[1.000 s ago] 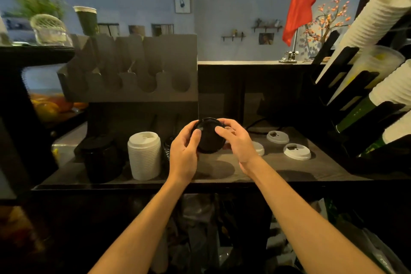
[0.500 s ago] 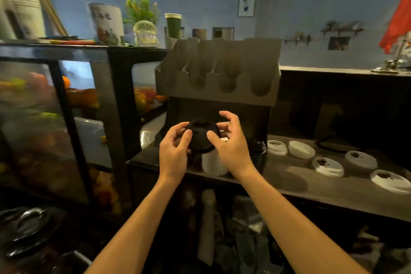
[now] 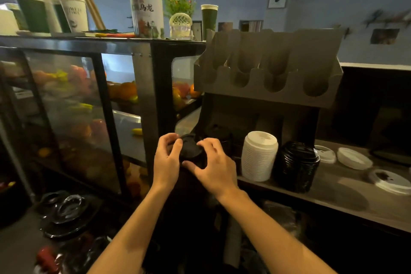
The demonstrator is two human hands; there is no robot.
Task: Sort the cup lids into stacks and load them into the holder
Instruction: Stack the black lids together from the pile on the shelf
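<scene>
Left hand (image 3: 166, 160) and right hand (image 3: 213, 171) pinch the black lid (image 3: 189, 151) at 9 o'clock of the white lid stack (image 3: 259, 155), a light, thin, probably flexible part best gripped at opposite rim edges.

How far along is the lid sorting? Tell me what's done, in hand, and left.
Done: a white plastic lid stack and a black plastic lid stack stand on the dark counter. In hand: the left hand and right hand grip one round black lid. Left: loose white lids lie flat; the grey slotted holder shows empty slots.
</scene>
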